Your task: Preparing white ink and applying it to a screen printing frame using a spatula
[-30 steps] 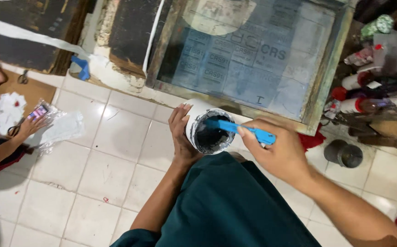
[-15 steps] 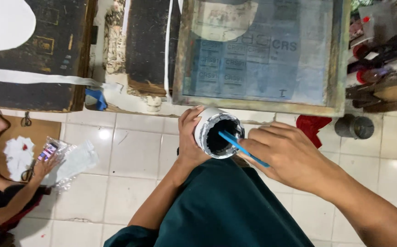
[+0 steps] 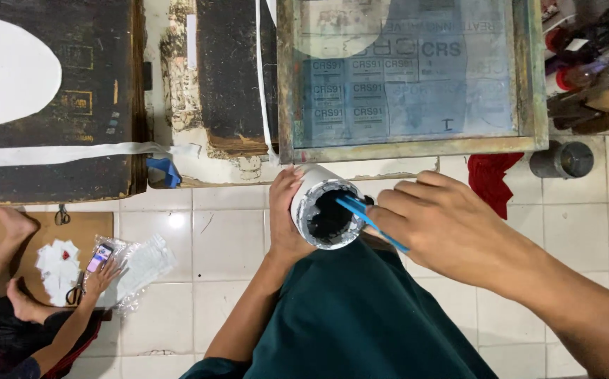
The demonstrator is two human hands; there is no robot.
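The left hand (image 3: 287, 210) wraps round the side of a white cylindrical plastic tub (image 3: 325, 207) smeared with dark ink, fingers closed on its wall and the mouth tipped towards the wearer, apparently so the contents can be reached. The right hand (image 3: 445, 228) pinches a thin blue plastic stick (image 3: 368, 219), its far end dipped into the dark ink inside the tub. The tub sits in front of the green shirt, just near of a wooden-framed printing screen with blue mesh (image 3: 406, 77) lying on the worktable. To the right, a red rag (image 3: 494, 179) and a dark grey can (image 3: 563, 160) rest on the white tiled floor (image 3: 227, 238). Far left, another person's hand (image 3: 104, 270) holds a phone.
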